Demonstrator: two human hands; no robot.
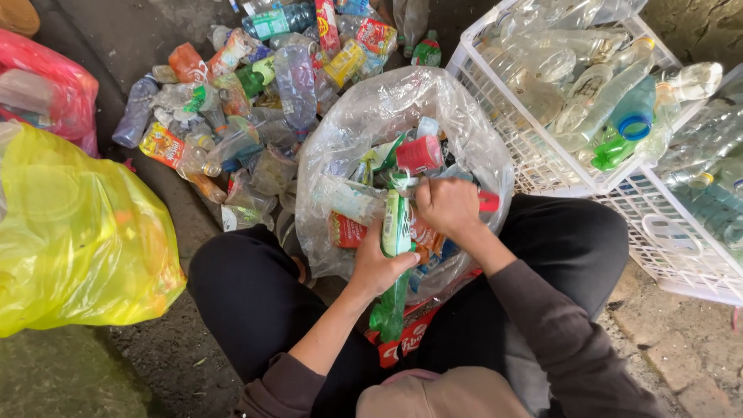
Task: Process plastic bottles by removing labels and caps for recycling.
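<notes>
Green plastic bottle (pixel 395 255), crushed, long and narrow, with a pale green-and-white label wrapped around its upper half; lower part is darker translucent green. It stands roughly upright at frame centre, over the person's lap, at the 6 o'clock edge of the clear plastic bag (pixel 464 131). Left hand (pixel 377 267) is clamped around the bottle's middle, thumb across the label. Right hand (pixel 447 205) is closed at the bottle's top end, at 1 o'clock from the left hand; what the fingers pinch there is hidden. The bag is full of crushed bottles and a red cup (pixel 419 153). White crates (pixel 534 166) of clear bottles sit at 2 o'clock. Loose bottle pile (pixel 240 93) at 11 o'clock, yellow bag (pixel 73 232) at 9 o'clock.
</notes>
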